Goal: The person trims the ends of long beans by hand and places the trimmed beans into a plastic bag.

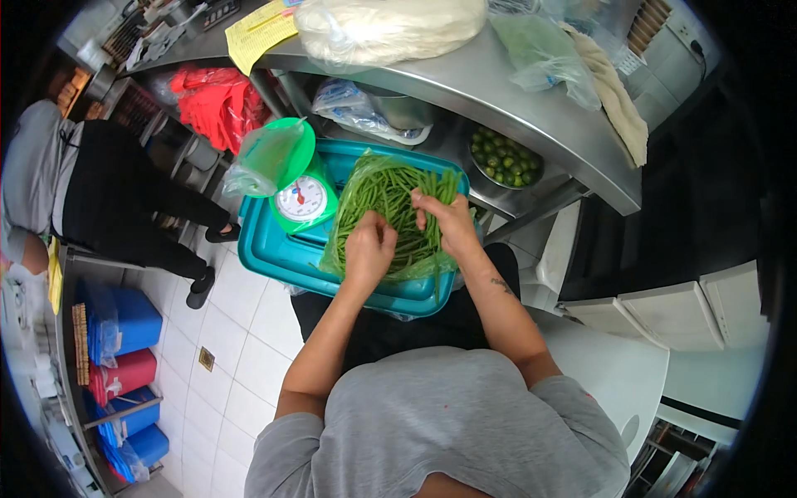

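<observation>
My left hand [371, 247] is closed in the green beans [390, 187], which fill an open clear plastic bag [336, 241]. What its fingertips hold is hidden. My right hand [444, 222] is curled at the bag's right side, thumb raised over the beans; I cannot make out what it grips. The bag rests in a teal plastic tub [266, 257] above my lap. To its left, inside the tub, stands a green dial scale [303, 212] with a clear plastic bag [259, 162] on its round pan.
A steel counter [598, 166] ahead holds a large white bag [390, 25]; below sit red bags [217, 108] and a bowl of green fruit [506, 162]. At left, a co-worker [116, 191] bends beside lidded bins [124, 324] on a tiled floor [249, 373].
</observation>
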`<state>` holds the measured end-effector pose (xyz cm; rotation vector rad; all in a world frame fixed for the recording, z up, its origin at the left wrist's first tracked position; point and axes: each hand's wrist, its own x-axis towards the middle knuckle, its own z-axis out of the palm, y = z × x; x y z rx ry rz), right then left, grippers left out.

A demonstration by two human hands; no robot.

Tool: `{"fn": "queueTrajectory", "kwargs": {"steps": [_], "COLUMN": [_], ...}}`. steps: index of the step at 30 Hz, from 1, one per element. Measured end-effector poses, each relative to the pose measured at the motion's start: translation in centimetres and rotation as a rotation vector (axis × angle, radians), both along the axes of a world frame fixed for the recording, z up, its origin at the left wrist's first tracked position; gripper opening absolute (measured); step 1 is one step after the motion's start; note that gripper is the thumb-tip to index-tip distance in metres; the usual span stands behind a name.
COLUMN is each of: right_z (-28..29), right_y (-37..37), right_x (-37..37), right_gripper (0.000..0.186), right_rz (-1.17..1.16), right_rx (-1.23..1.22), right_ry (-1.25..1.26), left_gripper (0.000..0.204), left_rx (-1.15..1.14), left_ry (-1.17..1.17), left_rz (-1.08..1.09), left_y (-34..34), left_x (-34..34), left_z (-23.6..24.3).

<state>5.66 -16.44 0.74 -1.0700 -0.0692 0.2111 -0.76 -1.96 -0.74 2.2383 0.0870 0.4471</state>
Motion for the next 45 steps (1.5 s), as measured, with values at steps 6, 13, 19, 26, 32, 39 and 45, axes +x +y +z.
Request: {"fn": "queueTrajectory", "kwargs": {"steps": [6,13,19,26,32,39,45], "right_z": [0.3,0.7,0.7,1.4,3.5,4.5,1.1], "right_y": [1.8,0.6,1.4,0.0,-0.8,-1.2,-5.3], "right_x": [-1.0,0.0,-2.2,-1.4,-0.7,-1.8,-4.6], "right_gripper": [0.018,0.021,0.014,0.016,0.017,0.014,0.02], "right_rz": [0.207,0.104,0.14,0.286,0.417,0.395,0.278], "right_rx": [-0.015,0.042,-0.018,-0.267,-0.436,-0.531,-0.681], "right_ry": [0.129,0.206,-0.033,0.083,0.049,0.05,0.08], "left_gripper": [0.006,0.01,0.013,0.008,0.016,0.01,0.024], "left_rx": [-0.482,-0.584,-0.377,-0.028,0.246,-1.337,-0.432], "left_ry": [-0.021,0.293,0.197,-0.043,-0.276,0.077,0.285], "left_rz": [-0.202,-0.284,-0.047,0.038,-0.205,-0.164,0.0], "left_y": [-0.4,0.2,-0.7,1.9,2.4,0.6,3.6], "left_x": [0.5,-0.1,0.0,0.7,1.9,1.7,1.0], "left_z": [2.0,1.3,0.2,1.6,4.2,3.0,2.0]}}
